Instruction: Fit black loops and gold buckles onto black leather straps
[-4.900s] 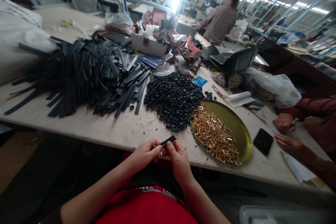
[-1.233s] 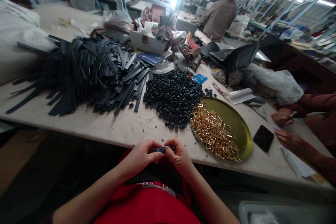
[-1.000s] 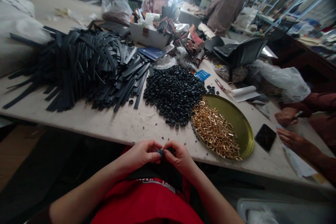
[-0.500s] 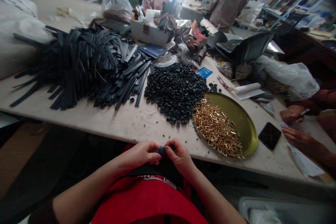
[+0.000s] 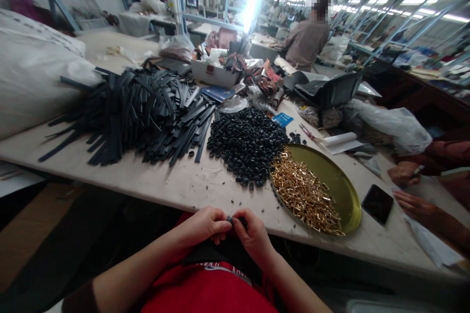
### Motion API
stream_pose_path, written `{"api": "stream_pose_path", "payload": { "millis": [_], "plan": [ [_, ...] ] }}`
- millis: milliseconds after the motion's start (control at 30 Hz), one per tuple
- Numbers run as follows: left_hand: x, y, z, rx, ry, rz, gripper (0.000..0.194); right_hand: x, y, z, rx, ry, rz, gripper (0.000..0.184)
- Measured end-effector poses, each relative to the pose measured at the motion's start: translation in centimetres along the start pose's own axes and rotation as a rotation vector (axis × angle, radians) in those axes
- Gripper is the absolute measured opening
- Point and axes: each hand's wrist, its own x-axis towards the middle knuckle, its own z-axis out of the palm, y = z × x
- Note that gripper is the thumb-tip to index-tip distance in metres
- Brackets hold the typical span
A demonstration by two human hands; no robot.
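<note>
Close to my body, just off the table's front edge, both hands meet over a small dark strip (image 5: 230, 220). My left hand (image 5: 207, 226) pinches one end between thumb and fingers. The other end is in the pinch of my right hand (image 5: 253, 233), and most of the piece is hidden by my fingers. Beyond them lies a heap of small black loops (image 5: 247, 144). To its right, a round gold tray (image 5: 343, 190) holds many gold metal buckles (image 5: 303, 193). A large pile of long black strips (image 5: 128, 112) spreads over the left of the table.
At the right, a co-worker's hands (image 5: 418, 205) rest near papers, one holding a pen. A dark phone (image 5: 377, 204) lies beside the tray. Behind are a blue packet (image 5: 282, 119), scissors (image 5: 307, 132) and a box of scraps (image 5: 215, 74). A white sack (image 5: 40, 78) stands left.
My view has tilted up, so the table and hands appear lower. Both hands keep their pinch on the dark strip, with less of it showing between the fingers.
</note>
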Motion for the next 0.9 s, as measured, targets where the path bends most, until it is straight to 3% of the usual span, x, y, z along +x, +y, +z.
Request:
{"api": "stream_pose_path", "payload": {
  "millis": [133,233,433,533,600,767,900],
  "plan": [
    [0.1,-0.2,-0.2,0.113,0.050,0.054,0.028,0.5,-0.1,0.4,0.015,-0.034,-0.026,0.016],
    [0.8,-0.4,-1.4,0.273,0.104,0.097,0.031,1.7,0.0,0.4,-0.027,-0.062,-0.038,0.021],
    [4.3,0.3,-7.9,0.619,0.466,0.111,0.027,5.6,1.0,1.7,-0.492,0.060,-0.134,0.021],
    [6.3,1.1,-11.2,0.746,0.665,0.049,0.024,6.4,1.7,2.3,-0.518,0.097,-0.135,0.018],
    [7.5,1.4,-12.4,0.810,0.754,-0.005,0.023,6.3,2.0,2.4,-0.483,0.101,-0.132,0.017],
    [7.9,0.6,-12.4,0.905,0.831,-0.076,0.032,6.0,2.2,2.1,-0.402,0.113,-0.117,0.015],
    [4.5,-0.5,-11.2,0.928,0.797,-0.046,0.021,5.8,2.5,1.8,-0.251,0.208,-0.127,0.015]
  ]
}}
